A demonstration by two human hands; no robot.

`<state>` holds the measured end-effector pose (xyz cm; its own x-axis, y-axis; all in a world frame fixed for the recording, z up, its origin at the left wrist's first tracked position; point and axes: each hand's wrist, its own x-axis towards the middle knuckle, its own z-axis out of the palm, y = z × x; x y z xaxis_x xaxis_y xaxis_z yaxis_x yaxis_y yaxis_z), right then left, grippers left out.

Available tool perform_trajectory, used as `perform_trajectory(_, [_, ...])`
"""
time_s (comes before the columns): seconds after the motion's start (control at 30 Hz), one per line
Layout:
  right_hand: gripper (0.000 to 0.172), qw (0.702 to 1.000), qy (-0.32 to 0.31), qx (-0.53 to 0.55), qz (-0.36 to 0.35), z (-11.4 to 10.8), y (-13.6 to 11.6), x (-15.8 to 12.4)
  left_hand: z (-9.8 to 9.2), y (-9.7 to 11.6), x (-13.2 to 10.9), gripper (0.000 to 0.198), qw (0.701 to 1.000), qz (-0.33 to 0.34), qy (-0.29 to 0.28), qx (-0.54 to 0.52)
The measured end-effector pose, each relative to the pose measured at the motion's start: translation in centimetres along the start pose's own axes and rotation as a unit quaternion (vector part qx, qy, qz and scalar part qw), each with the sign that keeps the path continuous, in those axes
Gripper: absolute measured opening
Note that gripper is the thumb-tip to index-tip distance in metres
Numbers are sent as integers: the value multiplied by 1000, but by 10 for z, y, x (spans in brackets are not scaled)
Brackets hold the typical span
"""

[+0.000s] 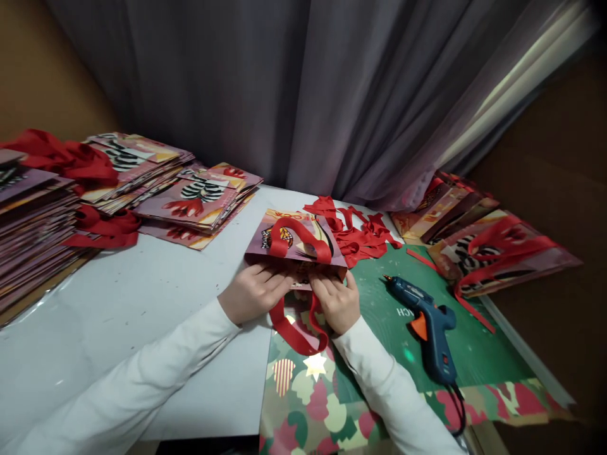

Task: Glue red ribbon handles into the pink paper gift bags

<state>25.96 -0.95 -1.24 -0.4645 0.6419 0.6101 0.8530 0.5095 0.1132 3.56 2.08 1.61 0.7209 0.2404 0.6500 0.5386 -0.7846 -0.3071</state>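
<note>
Two hands: left hand (pixel 258 292) and right hand (pixel 336 300) both grasp the paper bag (pixel 300 248) at its near edge.
Paper bag: between and just beyond them, a red handle loop (pixel 298 345) between the wrists.
Glue gun (pixel 436 338): right of the right hand.
Printed stacks (pixel 190 202): on the desk (pixel 118 316), left of the left hand.

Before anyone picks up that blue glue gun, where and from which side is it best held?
Probably by the handle of the glue gun, coming from the near right side. It lies on its side, handle angled back toward the wearer and nozzle pointing left and away, so this should keep clear of the tip. The orange trigger is on the handle's left.
</note>
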Motion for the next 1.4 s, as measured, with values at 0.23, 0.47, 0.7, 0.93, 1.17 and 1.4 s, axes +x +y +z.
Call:
perform_trajectory(0.23, [39,999,-9,-22,26,-8,8,-4,-1,-10,-2,30,998,55,11,11])
perform_trajectory(0.47, [29,991,109,-47,-55,-13,14,3,-7,-18,2,25,997,65,49,12])
perform_trajectory(0.7, [32,996,70,-47,-43,-15,25,1,-6,-26,2,26,999,50,18,-6])
perform_trajectory(0.93, [35,993,87,-72,-44,-11,22,0,-7,-26,1,24,998,25,55,17])
perform_trajectory(1.17, [51,995,45,-30,-86,-22,28,1,-12,-27,2,20,997,14,52,55])
perform_trajectory(1.4, [35,936,336,-103,22,-40,34,-11,-14,-30,5,15,995,-2,66,73])
